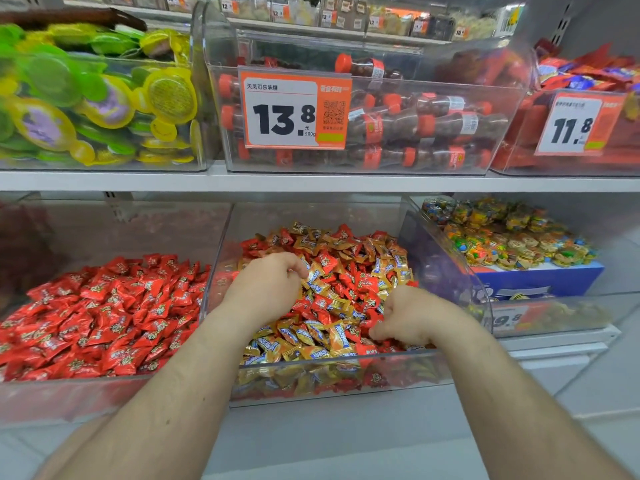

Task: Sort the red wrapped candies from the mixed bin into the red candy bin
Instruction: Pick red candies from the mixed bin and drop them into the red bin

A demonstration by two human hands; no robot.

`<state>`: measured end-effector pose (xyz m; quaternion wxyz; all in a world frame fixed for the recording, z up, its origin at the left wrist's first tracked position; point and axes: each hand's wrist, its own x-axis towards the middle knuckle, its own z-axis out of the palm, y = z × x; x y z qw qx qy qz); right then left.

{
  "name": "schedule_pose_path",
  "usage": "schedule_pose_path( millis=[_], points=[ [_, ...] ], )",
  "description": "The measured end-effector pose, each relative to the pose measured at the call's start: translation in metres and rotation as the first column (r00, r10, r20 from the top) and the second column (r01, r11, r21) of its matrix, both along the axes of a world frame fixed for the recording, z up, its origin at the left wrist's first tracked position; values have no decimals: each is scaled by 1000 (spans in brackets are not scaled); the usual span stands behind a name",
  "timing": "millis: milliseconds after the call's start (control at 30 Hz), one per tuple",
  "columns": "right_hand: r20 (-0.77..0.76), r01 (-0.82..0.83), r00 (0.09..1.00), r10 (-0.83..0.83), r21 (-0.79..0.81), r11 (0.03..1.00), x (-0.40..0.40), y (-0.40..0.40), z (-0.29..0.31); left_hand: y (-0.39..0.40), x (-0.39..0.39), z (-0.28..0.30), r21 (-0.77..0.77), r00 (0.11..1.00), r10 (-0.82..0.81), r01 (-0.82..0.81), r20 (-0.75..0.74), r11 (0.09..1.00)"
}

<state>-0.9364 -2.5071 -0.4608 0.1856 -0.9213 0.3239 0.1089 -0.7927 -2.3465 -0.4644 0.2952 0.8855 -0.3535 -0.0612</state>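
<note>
The mixed bin (332,370), a clear box in the middle of the lower shelf, holds red candies (325,263) and gold candies (337,337) jumbled together. To its left, the red candy bin (104,393) is heaped with red wrapped candies (104,317) only. My left hand (266,285) hovers over the left part of the mixed pile with curled fingers, its fingertips by a gold wrapper (313,277). Over the pile's front right, my right hand (408,315) has its curled fingertips down among the candies. Both palms are hidden, so I cannot see whether either hand holds a candy.
Right of the mixed bin is a bin of round multicoloured sweets (512,237) with a blue box (540,278) in it. On the shelf above are green and yellow jelly cups (97,98), cola-bottle candies (415,126) behind a 13.8 price tag (294,112), and red packets (588,77).
</note>
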Motion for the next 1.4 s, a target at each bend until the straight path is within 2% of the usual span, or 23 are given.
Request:
schedule_pose_path(
  millis=[67,133,167,200,267,333,400,467,500,533,567,600,633,667,700,800,867,967,1033,1100,1167,1267,1400],
  points=[
    [151,75,984,-94,126,989,-5,-7,5,-6,-3,-1,113,996,-15,5,91,994],
    [324,116,911,-253,388,914,-13,-10,11,-15,-5,-2,207,990,-10,-19,139,978],
    [370,91,854,-366,587,805,-17,-10,13,-19,-6,-4,254,989,-9,-29,146,967],
    [367,17,793,-486,784,620,-21,-11,16,-24,-6,-6,306,989,-12,-33,145,952],
    [273,-169,699,-661,961,218,-26,-10,22,-32,-9,-11,394,991,-22,-31,131,919],
    [213,-276,636,-742,960,39,-27,-11,21,-38,-12,-14,423,990,-32,-29,136,906],
    [172,-307,595,-785,951,-24,-26,-12,17,-41,-13,-14,409,990,-26,-34,139,912],
    [140,-285,570,-810,958,-35,-22,-12,15,-39,-13,-13,361,993,-8,-36,120,932],
    [155,-245,568,-808,969,14,-20,-10,15,-37,-12,-12,317,996,3,-33,94,948],
    [210,-179,573,-793,975,129,-17,-11,13,-35,-9,-11,254,998,17,-31,57,967],
    [310,-74,603,-735,939,335,-13,-12,10,-31,-7,-8,160,999,33,-35,11,986],
    [423,52,677,-603,789,612,-9,-13,6,-27,-6,-5,49,998,47,-44,-47,998],
    [476,129,777,-412,521,844,-6,-15,2,-22,-5,-1,-71,992,49,-58,-120,996],
    [439,129,871,-220,228,965,-3,-15,-2,-18,-6,2,-186,977,37,-77,-208,980],
    [344,94,934,-96,21,995,0,-15,-5,-15,-6,4,-281,953,10,-99,-301,954],
    [78,25,997,-14,-138,990,8,-10,-15,-7,-6,7,-403,858,-63,-173,-509,899],
    [29,33,999,-29,-166,986,12,-8,-20,-3,-8,11,-454,773,-112,-243,-625,857],
    [162,106,983,-89,-101,989,15,-8,-14,7,-15,24,-566,668,-239,-326,-705,757],
    [385,156,898,-212,171,973,15,-7,-4,18,-17,35,-633,622,-324,-373,-713,678],
    [504,57,751,-425,593,803,15,6,13,32,-14,44,-675,586,-387,-419,-712,608],
    [418,-103,708,-569,858,503,16,25,29,49,-6,48,-691,537,-442,-473,-718,547],
    [273,-204,750,-602,962,183,23,59,45,77,7,48,-671,463,-488,-559,-739,486],
    [191,-219,790,-582,975,23,39,100,55,119,27,42,-606,364,-523,-673,-771,424]
  ],
)
